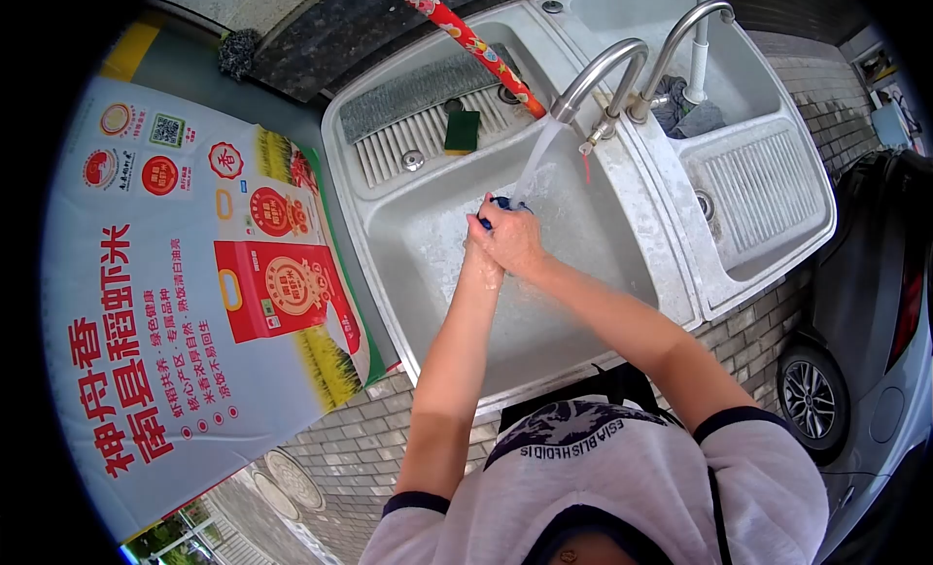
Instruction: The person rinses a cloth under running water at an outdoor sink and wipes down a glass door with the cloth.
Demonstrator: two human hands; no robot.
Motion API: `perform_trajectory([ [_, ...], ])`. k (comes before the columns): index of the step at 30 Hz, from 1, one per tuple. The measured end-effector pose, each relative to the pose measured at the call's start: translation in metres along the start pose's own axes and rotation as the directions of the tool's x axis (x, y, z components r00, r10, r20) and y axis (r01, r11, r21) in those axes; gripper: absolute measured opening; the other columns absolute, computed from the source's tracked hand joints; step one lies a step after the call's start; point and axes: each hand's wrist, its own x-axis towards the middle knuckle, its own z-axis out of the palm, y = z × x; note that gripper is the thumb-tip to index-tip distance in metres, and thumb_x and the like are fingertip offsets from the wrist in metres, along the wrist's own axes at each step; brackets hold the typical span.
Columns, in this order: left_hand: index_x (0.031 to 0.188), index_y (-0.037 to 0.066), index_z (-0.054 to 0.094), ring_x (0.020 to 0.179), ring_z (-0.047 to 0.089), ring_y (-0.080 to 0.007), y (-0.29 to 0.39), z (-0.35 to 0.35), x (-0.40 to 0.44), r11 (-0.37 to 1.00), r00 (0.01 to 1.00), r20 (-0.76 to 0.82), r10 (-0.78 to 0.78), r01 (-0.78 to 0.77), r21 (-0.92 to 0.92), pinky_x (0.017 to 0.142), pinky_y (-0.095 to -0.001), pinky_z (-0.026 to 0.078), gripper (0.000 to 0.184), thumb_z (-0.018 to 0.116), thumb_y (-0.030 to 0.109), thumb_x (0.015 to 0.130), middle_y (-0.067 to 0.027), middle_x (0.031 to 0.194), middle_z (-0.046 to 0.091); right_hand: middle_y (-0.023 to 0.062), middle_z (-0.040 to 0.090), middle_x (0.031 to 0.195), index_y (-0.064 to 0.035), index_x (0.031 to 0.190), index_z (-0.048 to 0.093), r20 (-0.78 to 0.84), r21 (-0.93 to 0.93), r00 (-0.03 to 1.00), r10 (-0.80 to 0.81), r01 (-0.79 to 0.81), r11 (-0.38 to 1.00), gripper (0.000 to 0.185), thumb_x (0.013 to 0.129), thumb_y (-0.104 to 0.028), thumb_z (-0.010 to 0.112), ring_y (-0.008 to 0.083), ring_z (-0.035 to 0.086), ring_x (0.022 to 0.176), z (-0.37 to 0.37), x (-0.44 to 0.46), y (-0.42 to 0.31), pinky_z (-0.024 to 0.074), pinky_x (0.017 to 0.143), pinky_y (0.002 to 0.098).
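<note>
Both my hands are pressed together over the sink basin (593,303), under the running tap (610,58). A stream of water (539,157) falls onto them. Between the fingers a small dark blue thing (501,204) shows, wet and bunched; its kind I cannot make out. My right hand (518,242) lies over it with the fingers wrapped round. My left hand (480,237) is closed against the same thing from the left, partly hidden by the right.
A green scouring sponge (463,131) lies on the ribbed ledge, beside a red patterned pole (466,38). The second sink (753,191) holds a grey cloth (692,113) under another tap (680,35). A printed banner (185,303) hangs left; a car (875,342) stands right.
</note>
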Motion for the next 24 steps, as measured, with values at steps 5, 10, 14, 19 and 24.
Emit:
perform_trajectory([
  [5,0.106,0.007,0.052,0.092,0.057,-0.0169,-0.014,0.033,0.007,0.97,0.949,-0.298,-0.101,0.16,0.181,0.079,-0.0317,0.048,0.031,0.042,0.033,0.092,-0.0043,0.1,0.059,0.0167,0.057,0.062,-0.0036,0.075,0.056,-0.011,0.11,0.943,0.333,-0.33,0.938,0.029,0.081,-0.032,0.056,0.036,0.057,0.061,-0.004,0.03,0.052,0.0448,0.057,0.0422],
  [10,0.11,0.012,0.05,0.104,0.05,-0.0309,0.003,0.019,-0.011,1.0,0.987,0.161,0.021,-0.019,-0.016,0.087,-0.052,0.042,0.032,0.043,0.037,0.09,-0.0076,0.112,0.053,0.0162,0.057,0.064,-0.0047,0.074,0.053,-0.081,0.329,0.996,0.022,0.006,0.944,0.027,0.082,-0.03,0.058,0.0346,0.058,0.064,0.001,-0.011,-0.018,0.0442,0.06,0.0401],
  [14,0.12,0.018,0.046,0.114,0.043,-0.0337,-0.004,-0.033,0.016,0.88,0.932,0.323,-0.163,0.286,-0.38,0.091,-0.0571,0.035,0.035,0.035,0.034,0.092,-0.0052,0.122,0.047,0.0169,0.058,0.065,-0.0071,0.073,0.055,0.051,-0.124,0.983,0.177,-0.17,0.978,0.026,0.082,-0.031,0.055,0.0367,0.058,0.064,0.001,0.012,0.006,0.0444,0.058,0.0441],
  [19,0.111,0.017,0.05,0.109,0.047,-0.0291,-0.008,0.048,-0.004,0.878,0.969,0.079,-0.234,0.245,-0.411,0.093,-0.0584,0.03,0.039,0.03,0.044,0.092,-0.0053,0.113,0.052,0.0173,0.057,0.061,-0.0063,0.071,0.054,-0.191,-0.001,0.933,0.304,-0.31,0.951,0.027,0.082,-0.031,0.053,0.0375,0.058,0.062,-0.012,0.039,0.037,0.0449,0.058,0.0451],
  [24,0.119,0.019,0.043,0.106,0.048,-0.0241,-0.007,0.019,-0.027,0.988,0.975,0.167,0.144,-0.153,0.038,0.088,-0.047,0.04,0.037,0.035,0.043,0.092,-0.0043,0.113,0.051,0.0149,0.057,0.062,-0.0096,0.086,0.046,0.215,-0.078,0.975,0.05,-0.034,0.996,0.026,0.082,-0.035,0.052,0.0321,0.059,0.056,-0.006,-0.02,-0.024,0.0454,0.05,0.0429],
])
